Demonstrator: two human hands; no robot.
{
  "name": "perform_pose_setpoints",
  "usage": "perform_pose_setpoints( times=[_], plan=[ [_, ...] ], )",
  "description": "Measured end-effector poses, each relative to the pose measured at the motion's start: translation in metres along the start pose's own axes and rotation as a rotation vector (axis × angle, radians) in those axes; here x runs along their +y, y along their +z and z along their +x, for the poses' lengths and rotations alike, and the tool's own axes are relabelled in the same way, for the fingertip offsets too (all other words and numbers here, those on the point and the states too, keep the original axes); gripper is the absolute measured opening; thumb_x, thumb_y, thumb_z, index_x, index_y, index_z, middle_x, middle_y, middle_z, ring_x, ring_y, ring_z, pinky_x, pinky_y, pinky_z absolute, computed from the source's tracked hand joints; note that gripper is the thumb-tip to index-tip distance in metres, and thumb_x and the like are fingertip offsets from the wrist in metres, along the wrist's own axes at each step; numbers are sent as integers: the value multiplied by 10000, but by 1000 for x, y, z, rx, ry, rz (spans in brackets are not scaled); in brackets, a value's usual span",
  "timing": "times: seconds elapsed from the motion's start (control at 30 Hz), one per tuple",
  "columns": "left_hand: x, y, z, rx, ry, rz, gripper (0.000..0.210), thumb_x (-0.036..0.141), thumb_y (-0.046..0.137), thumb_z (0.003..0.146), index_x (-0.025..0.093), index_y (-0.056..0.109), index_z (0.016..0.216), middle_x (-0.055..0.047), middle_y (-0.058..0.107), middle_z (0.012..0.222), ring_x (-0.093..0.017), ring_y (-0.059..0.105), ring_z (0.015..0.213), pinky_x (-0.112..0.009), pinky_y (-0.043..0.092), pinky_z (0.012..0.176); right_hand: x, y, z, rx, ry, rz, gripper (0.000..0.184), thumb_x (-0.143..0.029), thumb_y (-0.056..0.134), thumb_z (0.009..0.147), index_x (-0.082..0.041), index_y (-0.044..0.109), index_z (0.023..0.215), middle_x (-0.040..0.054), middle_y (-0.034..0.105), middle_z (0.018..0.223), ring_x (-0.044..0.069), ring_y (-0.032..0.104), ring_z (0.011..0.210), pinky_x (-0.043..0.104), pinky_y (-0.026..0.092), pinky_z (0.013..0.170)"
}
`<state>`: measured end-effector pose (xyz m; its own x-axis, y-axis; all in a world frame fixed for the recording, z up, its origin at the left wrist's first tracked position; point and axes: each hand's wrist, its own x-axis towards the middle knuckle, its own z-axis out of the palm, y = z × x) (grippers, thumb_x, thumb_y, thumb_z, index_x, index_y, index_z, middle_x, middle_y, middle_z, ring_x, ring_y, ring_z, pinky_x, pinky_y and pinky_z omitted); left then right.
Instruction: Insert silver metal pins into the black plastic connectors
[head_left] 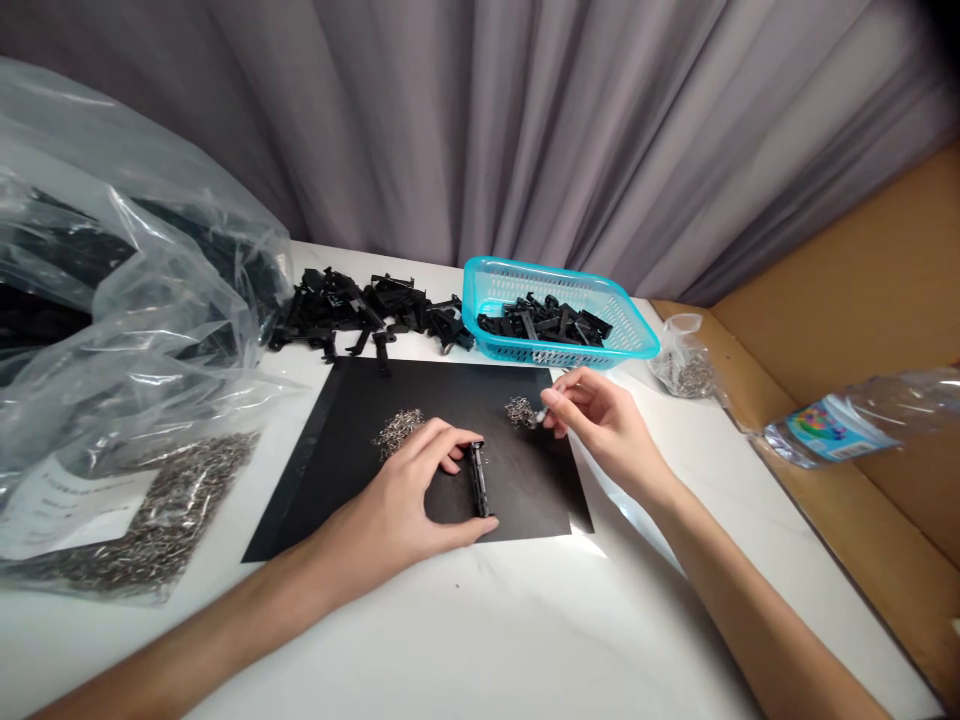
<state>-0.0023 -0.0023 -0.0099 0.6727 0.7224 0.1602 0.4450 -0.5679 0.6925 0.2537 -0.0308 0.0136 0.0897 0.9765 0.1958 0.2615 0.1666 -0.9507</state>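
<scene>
In the head view, the left hand [405, 495] has its grip clamped on a slim black part [479, 482], the forefinger at the far end and the thumb at the near end, so that the part's length runs away from the person. The part is over the black sheet [517, 505], close to its near edge; whether it touches the sheet is hard to tell. The right hand [604, 420] is at the sheet's right side, its grip brought together, thumb and forefinger pinched on a small pale thing [540, 416] whose kind is too blurred to tell. Just beside that thing is a small pile of metal pieces [518, 410], while a larger pile of metal pieces [397, 432] lies farther left, beyond the left hand's knuckles. The sheet lies on a white tabletop [360, 650]. Behind it, a heap of black parts [337, 300] spreads next to a blue basket [641, 343], which holds more black parts [551, 322]. On the left is a clear bag of metal pieces [206, 500] with a white label [75, 505]. To the right, a small clear bag [684, 365] sits near the basket, and a plastic bottle [844, 430] lies on its side against brown cardboard [840, 270].
</scene>
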Motion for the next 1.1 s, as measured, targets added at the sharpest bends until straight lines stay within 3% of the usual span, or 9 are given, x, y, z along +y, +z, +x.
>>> perform_pose_setpoints(
  times=[0.2, 0.27, 0.4, 0.5, 0.63, 0.8, 1.1],
  plan=[
    [-3, 2, -1, 7, 22, 13, 607, 444, 803, 814, 274, 539, 1334, -48, 569, 1205, -208, 642, 1015, -375, 578, 916, -4, -13, -4, -125, 154, 98, 389, -465, 847, 791, -203, 561, 769, 65, 745, 857, 177, 712, 735, 345, 595, 729],
    [-3, 2, 0, 8, 23, 9, 609, 443, 806, 809, 273, 546, 1332, -49, 574, 1202, -210, 644, 1009, -379, 579, 916, -1, -17, -5, -166, 169, 69, 367, -446, 835, 807, -213, 555, 854, 46, 722, 859, 174, 699, 729, 341, 585, 705],
    [-2, 1, 0, 11, 15, 10, 612, 445, 812, 798, 273, 557, 1327, -46, 579, 1197, -210, 643, 1004, -375, 586, 904, 6, -19, -7, -210, 66, -121, 220, -405, 581, 1001, -239, 517, 1131, 41, 670, 931, 191, 663, 839, 376, 558, 779],
    [-1, 1, 0, 24, 14, 4, 609, 432, 817, 790, 279, 571, 1325, -42, 590, 1185, -210, 652, 999, -369, 593, 898, 8, -15, -8, -158, -10, -400, 198, -353, 417, 1062, -232, 547, 1151, 53, 647, 923, 207, 618, 833, 381, 523, 760],
    [-1, 1, 0, 29, 11, -8, 592, 426, 816, 792, 276, 581, 1314, -44, 596, 1186, -209, 661, 989, -366, 598, 894, 9, -10, -9, -119, -95, -593, 247, -343, 389, 1078, -229, 604, 1125, 91, 675, 1004, 247, 641, 912, 403, 517, 796],
    [-1, 1, 0, 8, 9, 7, 607, 451, 810, 804, 283, 558, 1330, -42, 579, 1210, -205, 657, 1005, -362, 593, 911, 8, -11, -9, -125, -175, -746, 301, -302, 389, 1079, -225, 623, 1252, 118, 671, 1132, 280, 649, 1051, 434, 510, 892],
    [1, 0, 0, 15, 0, -19, 595, 432, 814, 794, 278, 579, 1319, -44, 593, 1200, -212, 661, 1003, -372, 599, 905, 3, -12, -11, -151, -192, -969, 306, -289, 400, 1080, -278, 677, 1209, 70, 730, 1036, 253, 690, 914, 336, 448, 659]
  ],
)
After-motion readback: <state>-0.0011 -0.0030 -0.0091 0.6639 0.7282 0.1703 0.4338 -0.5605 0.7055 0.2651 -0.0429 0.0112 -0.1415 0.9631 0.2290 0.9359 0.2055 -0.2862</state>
